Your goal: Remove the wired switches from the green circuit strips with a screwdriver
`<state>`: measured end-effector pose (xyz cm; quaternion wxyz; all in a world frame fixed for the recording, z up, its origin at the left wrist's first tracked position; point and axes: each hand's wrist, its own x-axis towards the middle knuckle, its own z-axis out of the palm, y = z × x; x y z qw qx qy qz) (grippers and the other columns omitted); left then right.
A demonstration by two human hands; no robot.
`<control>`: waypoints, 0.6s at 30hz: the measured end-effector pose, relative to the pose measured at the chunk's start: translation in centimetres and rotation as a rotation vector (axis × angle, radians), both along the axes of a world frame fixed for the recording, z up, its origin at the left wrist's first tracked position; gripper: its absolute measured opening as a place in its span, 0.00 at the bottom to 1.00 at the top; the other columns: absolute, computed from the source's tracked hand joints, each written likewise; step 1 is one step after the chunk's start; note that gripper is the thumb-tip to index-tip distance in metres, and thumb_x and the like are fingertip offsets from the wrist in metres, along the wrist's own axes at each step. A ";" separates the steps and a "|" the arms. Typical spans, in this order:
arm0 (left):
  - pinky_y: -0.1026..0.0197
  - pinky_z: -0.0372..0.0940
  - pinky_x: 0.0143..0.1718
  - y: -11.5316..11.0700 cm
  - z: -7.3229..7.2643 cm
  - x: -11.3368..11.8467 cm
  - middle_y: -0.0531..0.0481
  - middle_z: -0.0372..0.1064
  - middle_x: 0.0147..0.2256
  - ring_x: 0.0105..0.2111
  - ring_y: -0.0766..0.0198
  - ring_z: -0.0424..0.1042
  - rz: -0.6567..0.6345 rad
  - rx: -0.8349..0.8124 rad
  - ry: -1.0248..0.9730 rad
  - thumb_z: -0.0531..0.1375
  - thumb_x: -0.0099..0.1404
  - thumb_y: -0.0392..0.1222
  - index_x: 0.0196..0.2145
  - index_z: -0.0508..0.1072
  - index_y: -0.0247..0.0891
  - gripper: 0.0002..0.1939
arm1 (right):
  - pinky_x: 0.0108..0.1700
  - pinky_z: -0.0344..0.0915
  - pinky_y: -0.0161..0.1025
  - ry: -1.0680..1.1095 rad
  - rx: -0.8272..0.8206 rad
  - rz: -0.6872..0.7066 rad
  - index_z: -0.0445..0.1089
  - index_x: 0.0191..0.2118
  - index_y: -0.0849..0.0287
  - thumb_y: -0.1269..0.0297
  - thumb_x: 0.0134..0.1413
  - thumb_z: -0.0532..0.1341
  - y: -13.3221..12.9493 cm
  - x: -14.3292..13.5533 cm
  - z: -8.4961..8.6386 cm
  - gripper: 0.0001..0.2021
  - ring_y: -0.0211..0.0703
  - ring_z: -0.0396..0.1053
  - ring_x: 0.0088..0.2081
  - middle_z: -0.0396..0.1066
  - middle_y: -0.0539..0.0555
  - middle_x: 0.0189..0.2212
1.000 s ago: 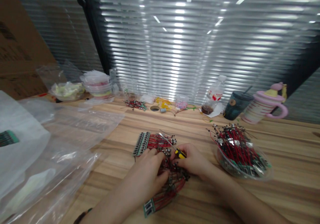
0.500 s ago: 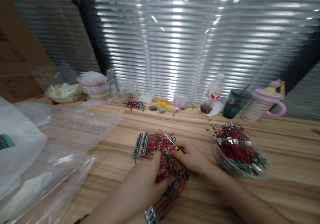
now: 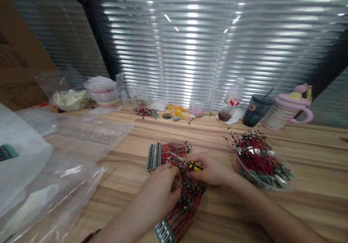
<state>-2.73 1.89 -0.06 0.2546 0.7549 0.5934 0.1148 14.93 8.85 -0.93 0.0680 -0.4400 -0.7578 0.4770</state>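
My right hand [image 3: 210,168] is closed around the yellow-and-black handle of a small screwdriver [image 3: 196,166], whose thin metal shaft points up and left over wires. Curled fingers of my left hand [image 3: 161,187] grip red and black wires in a tangled bundle [image 3: 190,190]; the fingertips are partly hidden. Small dark parts cap the wire ends. From this bundle the wires run down to a green circuit board panel [image 3: 164,232] at the bottom edge. Just beyond my hands lies another board panel [image 3: 154,156], with red wires [image 3: 174,149] stretching right from it.
At right stands a clear plastic tub [image 3: 289,185] heaped with wired boards. Behind are a soda bottle [image 3: 231,100], a dark cup [image 3: 257,110] and a pink mug [image 3: 282,112]. Plastic bags [image 3: 76,174] cover the left side; more wired parts [image 3: 145,112] lie at the back.
The screwdriver has tilted lower, its tip moving left and down, and more of its handle shows. My left fingers have curled further into the wires.
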 end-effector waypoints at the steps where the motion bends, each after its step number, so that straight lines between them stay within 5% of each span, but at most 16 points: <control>1: 0.56 0.61 0.47 -0.1 0.0 0.1 0.44 0.69 0.42 0.45 0.54 0.68 -0.012 0.005 -0.017 0.55 0.58 0.32 0.38 0.72 0.35 0.11 | 0.42 0.53 0.05 0.009 -0.002 -0.009 0.72 0.46 0.63 0.64 0.46 0.56 0.0 0.1 0.0 0.20 0.07 0.60 0.38 0.67 0.46 0.41; 18: 0.62 0.55 0.58 0.9 -0.8 -0.3 0.43 0.62 0.53 0.55 0.61 0.61 -0.017 0.099 -0.199 0.57 0.52 0.26 0.51 0.66 0.33 0.27 | 0.42 0.56 0.06 0.090 0.004 -0.159 0.69 0.46 0.66 0.65 0.46 0.55 0.0 0.0 -0.8 0.20 0.07 0.60 0.38 0.67 0.48 0.43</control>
